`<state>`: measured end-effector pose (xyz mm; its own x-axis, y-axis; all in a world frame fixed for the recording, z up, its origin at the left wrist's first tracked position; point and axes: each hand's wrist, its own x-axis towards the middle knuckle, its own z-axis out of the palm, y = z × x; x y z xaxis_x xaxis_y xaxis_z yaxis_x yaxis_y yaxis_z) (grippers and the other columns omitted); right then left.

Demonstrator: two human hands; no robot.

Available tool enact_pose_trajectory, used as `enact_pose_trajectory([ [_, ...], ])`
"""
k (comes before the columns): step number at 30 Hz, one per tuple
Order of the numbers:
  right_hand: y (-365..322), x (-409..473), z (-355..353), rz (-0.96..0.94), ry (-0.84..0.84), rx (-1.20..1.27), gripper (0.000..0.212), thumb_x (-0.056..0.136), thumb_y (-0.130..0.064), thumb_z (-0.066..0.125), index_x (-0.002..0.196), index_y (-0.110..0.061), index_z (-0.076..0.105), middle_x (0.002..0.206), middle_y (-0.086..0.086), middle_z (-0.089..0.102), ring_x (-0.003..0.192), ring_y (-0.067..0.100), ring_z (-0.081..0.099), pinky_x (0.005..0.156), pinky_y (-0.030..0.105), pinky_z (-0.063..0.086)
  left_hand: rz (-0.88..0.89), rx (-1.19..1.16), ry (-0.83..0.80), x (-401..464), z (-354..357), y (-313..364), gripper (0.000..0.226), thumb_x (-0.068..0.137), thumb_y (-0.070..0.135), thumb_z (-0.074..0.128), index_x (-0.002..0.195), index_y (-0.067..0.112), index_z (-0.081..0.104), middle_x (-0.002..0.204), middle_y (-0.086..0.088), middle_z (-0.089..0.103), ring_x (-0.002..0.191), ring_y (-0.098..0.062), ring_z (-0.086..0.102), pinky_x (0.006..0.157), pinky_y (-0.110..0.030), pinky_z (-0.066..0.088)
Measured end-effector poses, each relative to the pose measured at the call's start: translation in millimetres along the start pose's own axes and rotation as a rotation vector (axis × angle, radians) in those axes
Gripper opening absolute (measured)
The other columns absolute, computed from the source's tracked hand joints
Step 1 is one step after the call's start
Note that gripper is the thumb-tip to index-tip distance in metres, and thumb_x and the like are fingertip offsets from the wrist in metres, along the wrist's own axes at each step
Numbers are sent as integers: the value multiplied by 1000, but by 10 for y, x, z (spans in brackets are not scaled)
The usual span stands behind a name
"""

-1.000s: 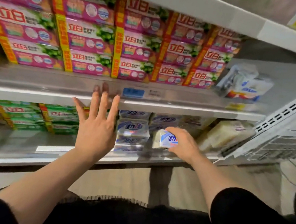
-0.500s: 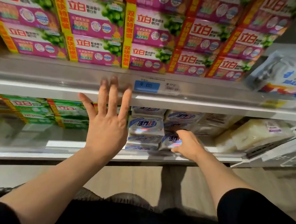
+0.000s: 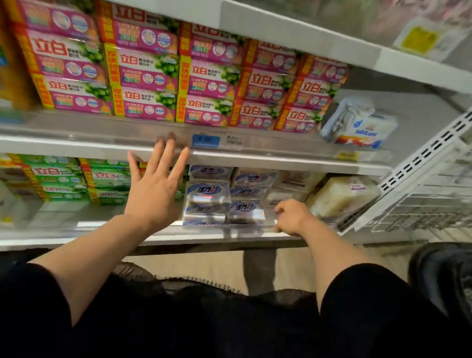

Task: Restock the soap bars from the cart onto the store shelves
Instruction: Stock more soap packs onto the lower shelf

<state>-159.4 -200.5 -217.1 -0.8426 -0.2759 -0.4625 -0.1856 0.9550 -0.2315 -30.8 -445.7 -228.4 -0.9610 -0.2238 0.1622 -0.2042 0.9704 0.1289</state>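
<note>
Blue-and-white wrapped soap bars (image 3: 208, 193) stand stacked on the lower shelf (image 3: 220, 234). One more such bar (image 3: 245, 211) sits at the right end of that stack. My right hand (image 3: 291, 218) is just right of it, fingers loosely curled toward its end and the shelf lip, with nothing in its grasp. My left hand (image 3: 154, 194) hovers with straight, spread fingers in front of the shelf, fingertips near the edge of the shelf above.
Pink soap boxes (image 3: 152, 74) fill the middle shelf above a blue price tag (image 3: 205, 141). Green boxes (image 3: 54, 179) lie left on the lower shelf, pale wrapped bars (image 3: 345, 195) right. A white slotted upright (image 3: 436, 141) and a dark rim (image 3: 459, 273) stand at the right.
My right hand carried the blue-and-white bar to the lower shelf, set it beside the stack and drew back to the right. My left hand stayed spread in front of the shelf.
</note>
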Motion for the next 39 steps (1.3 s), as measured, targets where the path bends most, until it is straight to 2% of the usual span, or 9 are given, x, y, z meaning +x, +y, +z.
enact_pose_trajectory([
  [2,-158,-350,-269,-64,-10,38,44,84,-7,71,126,-2,58,99,11,64,78,19,57,58,22,44,-22,-134,-33,-59,-224,199,97,85,29,69,154,23,2,162,-4,-8,148,-22,-10,111,-69,-2],
  [6,-15,-1163,-843,-150,212,79,51,82,-18,74,128,-5,57,105,9,67,100,23,61,85,30,46,121,-331,12,-93,-637,948,84,82,25,73,151,13,26,158,-12,20,145,-30,19,115,-59,14],
  [9,381,-1804,-1203,-146,433,100,49,82,-22,74,127,-8,59,107,6,65,102,18,60,85,21,41,324,-471,73,-150,-927,1718,74,78,19,74,142,5,40,141,-18,43,128,-37,42,107,-47,35],
  [17,1824,-3449,-1388,85,730,38,34,82,-18,73,114,-10,66,99,7,72,87,21,67,79,26,46,865,-614,-62,-754,-1188,3435,63,78,31,74,133,10,51,127,-13,55,120,-30,49,100,-30,32],
  [22,2567,-3999,-937,257,637,123,41,76,-19,79,113,-10,66,86,-2,65,79,17,62,74,23,46,1069,-519,-247,-1125,-1099,3991,64,78,42,75,133,16,54,133,-6,56,124,-24,49,100,-30,37],
  [26,2897,-4129,-469,363,328,76,52,79,-33,76,124,-16,60,109,0,67,99,18,64,84,22,45,1098,-397,-343,-1248,-983,4275,73,71,61,73,128,20,56,126,0,61,116,-21,55,93,-32,45],
  [31,3206,-4527,-187,543,538,-157,45,80,-46,69,116,-20,61,114,2,65,107,25,59,79,32,46,1008,-247,-382,-1405,-796,4586,70,70,80,56,108,21,61,104,2,66,96,-22,62,77,-37,52],
  [35,3248,-5025,11,610,598,130,65,71,-62,68,125,-27,57,120,-4,64,108,19,60,89,35,48,956,-289,-503,-1415,-715,4703,49,73,74,59,86,27,58,83,7,59,82,-16,60,59,-28,41],
  [39,3258,-5365,316,571,513,363,81,58,-49,85,129,-29,52,116,-9,62,103,6,58,89,21,45,919,-331,-580,-1380,-748,4699,34,75,62,68,85,31,59,86,10,60,82,-11,59,61,-25,41],
])
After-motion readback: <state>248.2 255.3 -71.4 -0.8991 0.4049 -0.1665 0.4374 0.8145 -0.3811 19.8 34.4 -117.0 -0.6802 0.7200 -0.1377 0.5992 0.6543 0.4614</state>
